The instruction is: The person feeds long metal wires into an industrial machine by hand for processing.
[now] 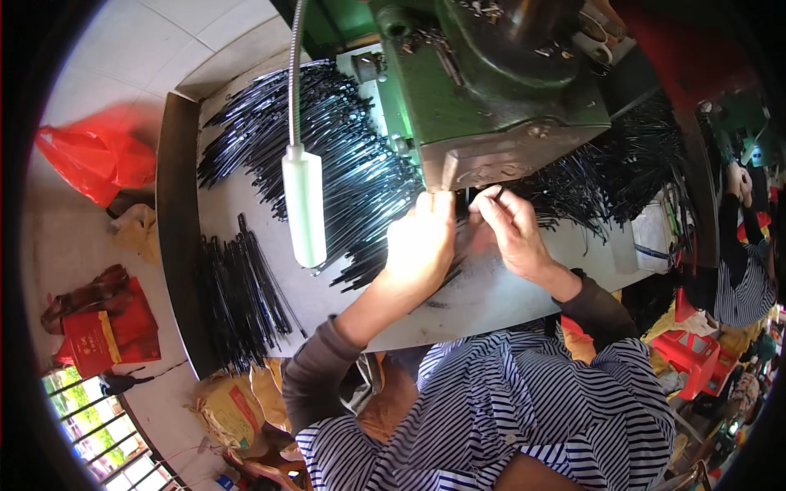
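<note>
My left hand [422, 250] is raised at the lower edge of a green machine [483, 106], its fingers pressed together at the metal block [483, 155]. What those fingers grip is hidden by the hand and the block. Just to the right, my right hand [517, 236] is closed in a pinch, thumb against fingertips; whatever it holds is too small to make out. Beside my left hand lies a large heap of thin black rods [327, 172]. A second dark heap of thin strands [610, 176] spreads beyond my right hand.
A smaller bundle of black rods [246, 299] lies by the table's raised left edge [176, 221]. A lamp on a flexible neck [304, 209] hangs over the grey tabletop [491, 303]. Red bags [102, 155] hang on the left wall. Another person [745, 270] sits far right.
</note>
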`<state>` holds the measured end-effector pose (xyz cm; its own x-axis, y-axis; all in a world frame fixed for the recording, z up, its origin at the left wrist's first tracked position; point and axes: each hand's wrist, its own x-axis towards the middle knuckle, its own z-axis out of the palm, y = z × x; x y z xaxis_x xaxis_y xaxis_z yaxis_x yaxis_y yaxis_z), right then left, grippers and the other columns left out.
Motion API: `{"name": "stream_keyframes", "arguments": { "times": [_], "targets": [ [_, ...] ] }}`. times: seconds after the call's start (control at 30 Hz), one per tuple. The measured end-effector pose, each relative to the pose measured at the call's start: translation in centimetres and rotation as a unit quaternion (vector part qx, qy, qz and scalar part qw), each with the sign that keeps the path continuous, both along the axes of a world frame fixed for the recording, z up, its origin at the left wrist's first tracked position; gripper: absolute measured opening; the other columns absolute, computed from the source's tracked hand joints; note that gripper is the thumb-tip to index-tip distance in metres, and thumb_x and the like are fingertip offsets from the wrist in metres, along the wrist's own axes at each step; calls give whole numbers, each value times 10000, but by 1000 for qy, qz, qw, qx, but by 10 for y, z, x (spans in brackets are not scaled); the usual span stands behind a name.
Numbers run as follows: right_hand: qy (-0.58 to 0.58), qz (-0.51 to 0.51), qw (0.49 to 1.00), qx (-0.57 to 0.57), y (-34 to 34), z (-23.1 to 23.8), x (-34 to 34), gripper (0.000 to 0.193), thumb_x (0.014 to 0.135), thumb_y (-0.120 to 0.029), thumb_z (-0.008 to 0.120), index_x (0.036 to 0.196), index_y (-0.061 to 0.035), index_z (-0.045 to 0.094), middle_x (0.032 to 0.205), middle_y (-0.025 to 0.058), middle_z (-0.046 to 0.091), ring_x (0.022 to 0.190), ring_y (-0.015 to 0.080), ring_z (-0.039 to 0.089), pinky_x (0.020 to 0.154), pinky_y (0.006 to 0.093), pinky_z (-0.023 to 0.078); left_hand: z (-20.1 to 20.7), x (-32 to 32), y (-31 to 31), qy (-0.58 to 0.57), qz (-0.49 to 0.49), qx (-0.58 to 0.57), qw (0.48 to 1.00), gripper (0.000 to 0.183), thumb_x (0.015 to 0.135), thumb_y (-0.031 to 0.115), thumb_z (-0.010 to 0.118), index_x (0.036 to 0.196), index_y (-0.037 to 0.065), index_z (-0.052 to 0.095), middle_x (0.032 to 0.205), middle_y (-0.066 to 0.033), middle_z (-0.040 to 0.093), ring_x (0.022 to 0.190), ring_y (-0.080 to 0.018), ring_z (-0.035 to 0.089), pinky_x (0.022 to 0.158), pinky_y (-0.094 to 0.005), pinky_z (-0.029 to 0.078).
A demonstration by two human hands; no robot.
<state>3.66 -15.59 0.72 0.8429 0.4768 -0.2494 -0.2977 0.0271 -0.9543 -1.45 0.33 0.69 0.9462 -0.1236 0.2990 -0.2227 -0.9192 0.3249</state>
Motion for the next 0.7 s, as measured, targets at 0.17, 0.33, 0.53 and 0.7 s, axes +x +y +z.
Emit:
{"name": "stream_keyframes", "arguments": {
  "times": [0.17,0.33,0.53,0.7],
  "targets": [
    [-13,25,987,161,3,-14,-11,199,991,-193,454,968,-1,499,906,123,617,767,234,684,670,322,586,14,-36,26,325,89,-663,668,145,960,179,516,945,35,515,674,-61,569,430,-86,455,397,-221,354],
    [78,42,980,177,6,-15,-8,198,984,-186,471,998,9,503,954,139,609,814,241,679,709,336,583,19,-33,47,399,69,-742,534,137,933,153,550,935,18,567,672,-68,580,424,-92,374,413,-224,305],
    [183,46,965,181,15,-18,0,250,987,-204,464,1066,31,493,963,152,599,861,249,666,764,351,574,17,-40,54,379,70,-715,583,166,939,147,532,963,-10,578,675,-84,605,440,-100,428,424,-222,352],
    [224,74,947,216,26,-17,11,266,984,-204,468,1089,39,498,933,158,592,838,258,660,768,372,574,24,-37,60,348,64,-643,679,181,944,148,524,891,-13,584,657,-92,625,427,-76,449,403,-194,342]
  ]
}}
